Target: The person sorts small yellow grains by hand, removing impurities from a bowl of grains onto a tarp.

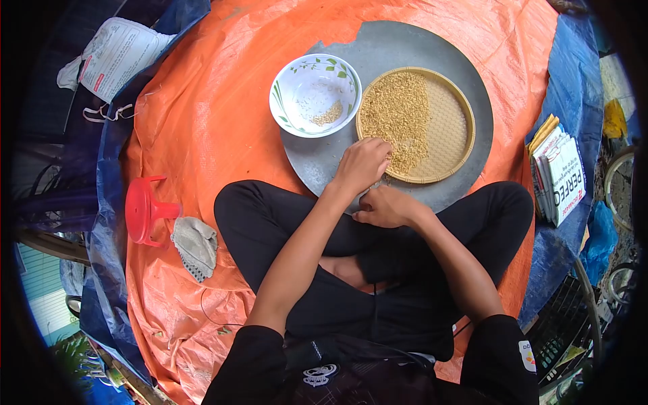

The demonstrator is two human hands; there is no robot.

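A round woven bamboo tray (451,128) holds unhusked rice grains (397,111) spread over its left and lower part. My left hand (364,164) is at the tray's lower left rim, fingers curled together by the grains; what they pinch is hidden. Just below it, my right hand (386,206) is closed over the near edge of a grey metal disc (317,158), its fingers bent inward and their contents out of sight. A white bowl with green leaf patterns (307,91) stands left of the bamboo tray, with a small heap of grain (329,115) inside.
An orange tarp (229,88) lies under everything, with a blue tarp (563,74) at the right. To the left are a red plastic stool (142,210) on its side and a grey cloth (194,246). Folded printed sacks (563,172) lie right of my knee.
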